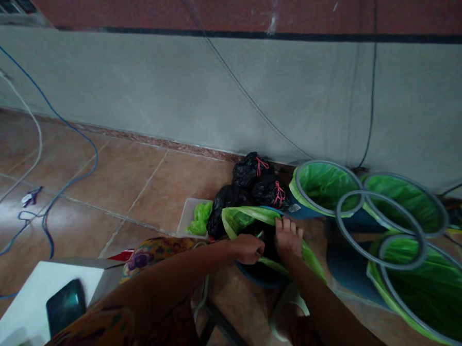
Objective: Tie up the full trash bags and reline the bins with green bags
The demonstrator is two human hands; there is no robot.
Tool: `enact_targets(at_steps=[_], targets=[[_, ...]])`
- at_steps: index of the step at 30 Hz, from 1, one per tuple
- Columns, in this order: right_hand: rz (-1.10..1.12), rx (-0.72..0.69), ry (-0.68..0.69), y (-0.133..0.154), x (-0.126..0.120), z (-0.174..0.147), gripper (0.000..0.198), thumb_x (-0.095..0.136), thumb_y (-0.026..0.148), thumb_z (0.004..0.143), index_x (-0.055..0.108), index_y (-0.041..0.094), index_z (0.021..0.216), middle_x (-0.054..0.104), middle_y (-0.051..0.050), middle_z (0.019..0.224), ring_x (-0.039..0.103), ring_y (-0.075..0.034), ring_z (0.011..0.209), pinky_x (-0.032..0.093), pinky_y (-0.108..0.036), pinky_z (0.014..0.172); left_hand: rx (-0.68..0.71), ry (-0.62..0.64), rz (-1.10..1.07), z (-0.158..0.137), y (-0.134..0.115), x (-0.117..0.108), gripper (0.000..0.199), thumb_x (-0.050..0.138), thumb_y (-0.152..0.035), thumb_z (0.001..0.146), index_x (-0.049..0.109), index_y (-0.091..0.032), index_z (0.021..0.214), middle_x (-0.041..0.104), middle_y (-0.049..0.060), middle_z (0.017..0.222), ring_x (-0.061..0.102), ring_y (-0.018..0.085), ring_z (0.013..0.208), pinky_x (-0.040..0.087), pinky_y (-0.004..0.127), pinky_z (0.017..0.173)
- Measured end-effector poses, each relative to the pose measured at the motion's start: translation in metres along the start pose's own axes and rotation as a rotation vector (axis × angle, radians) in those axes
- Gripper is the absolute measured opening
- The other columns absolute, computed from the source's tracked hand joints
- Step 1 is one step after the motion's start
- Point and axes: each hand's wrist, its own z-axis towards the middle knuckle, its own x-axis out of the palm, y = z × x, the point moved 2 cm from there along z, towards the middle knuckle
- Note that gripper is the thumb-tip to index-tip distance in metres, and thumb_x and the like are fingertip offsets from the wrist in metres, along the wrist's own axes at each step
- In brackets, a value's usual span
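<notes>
Head view, looking down at tiled floor [145, 179] by grey wall [142, 86]; left hand [248, 249] closed in a loose fist on the near edge of the green bag liner [244, 217], pinching a fold of it; right hand [287, 238] flat, fingers [286, 225] extended and pressed over the far rim of the same liner, holding nothing closed, merely bearing down; liner draped over mouth of a small blue bin [262, 278] directly below and between both hands, bin opening facing up; liner's long edge running left to right across the bin mouth, both hands on it, just beside each other; left nearer the near rim, right nearer the far rim; tied black bags [253, 187] just beyond, touching the liner; three lined bins [323, 191] with grey hoops [381, 230] to the right; clear tray [192, 217] holding green plastic to the left; blue cable [70, 128] well apart; dark phone [66, 305] on white box [22, 306] near lower left.
</notes>
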Motion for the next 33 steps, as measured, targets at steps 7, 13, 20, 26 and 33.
enact_targets(at_steps=[7, 13, 20, 26, 33], targets=[[-0.040, 0.021, 0.002, -0.007, -0.001, 0.003, 0.038, 0.030, 0.013, 0.095, 0.066, 0.011, 0.105, 0.060, -0.018, 0.109, 0.054, -0.028, 0.093, 0.033, -0.041, 0.076, 0.030, 0.020, 0.118, -0.004, -0.002, -0.002, 0.024, 0.055, -0.022, 0.079, 0.073, -0.024, 0.095, 0.074, 0.004, 0.100, 0.067, 0.022, 0.099, 0.052, 0.027, 0.078], [0.205, 0.150, 0.034, -0.016, -0.011, 0.007, 0.033, 0.039, 0.029, 0.095, 0.070, 0.017, 0.095, 0.062, -0.013, 0.114, 0.054, -0.027, 0.100, 0.035, -0.038, 0.079, 0.044, -0.049, 0.075, 0.004, -0.001, -0.001, 0.029, 0.053, -0.023, 0.082, 0.071, -0.022, 0.104, 0.072, 0.006, 0.106, 0.066, 0.023, 0.102, 0.052, 0.029, 0.083], [0.764, 0.231, 0.159, -0.042, -0.013, 0.015, 0.037, 0.035, 0.039, 0.092, 0.065, 0.018, 0.089, 0.064, -0.005, 0.074, 0.057, -0.017, 0.072, 0.039, -0.027, 0.067, 0.038, -0.078, -0.036, 0.009, -0.002, 0.002, 0.027, 0.051, -0.023, 0.086, 0.071, -0.020, 0.105, 0.072, 0.005, 0.108, 0.065, 0.021, 0.102, 0.050, 0.028, 0.086], [1.109, 0.296, 0.078, -0.051, -0.001, 0.012, 0.041, 0.045, 0.055, 0.080, 0.064, 0.018, 0.078, 0.066, -0.006, 0.071, 0.058, -0.020, 0.068, 0.044, -0.032, 0.068, 0.036, -0.075, -0.164, 0.005, -0.009, -0.006, 0.026, 0.048, -0.018, 0.088, 0.072, -0.017, 0.097, 0.073, 0.003, 0.095, 0.065, 0.014, 0.087, 0.047, 0.021, 0.078], [1.131, 0.301, 0.138, -0.045, -0.014, 0.008, 0.058, 0.037, 0.069, 0.086, 0.067, 0.019, 0.087, 0.071, -0.010, 0.091, 0.064, -0.026, 0.092, 0.046, -0.037, 0.084, 0.044, -0.125, -0.220, 0.006, -0.009, -0.006, 0.024, 0.049, -0.017, 0.089, 0.072, -0.016, 0.095, 0.073, 0.004, 0.092, 0.064, 0.015, 0.084, 0.045, 0.021, 0.073]])
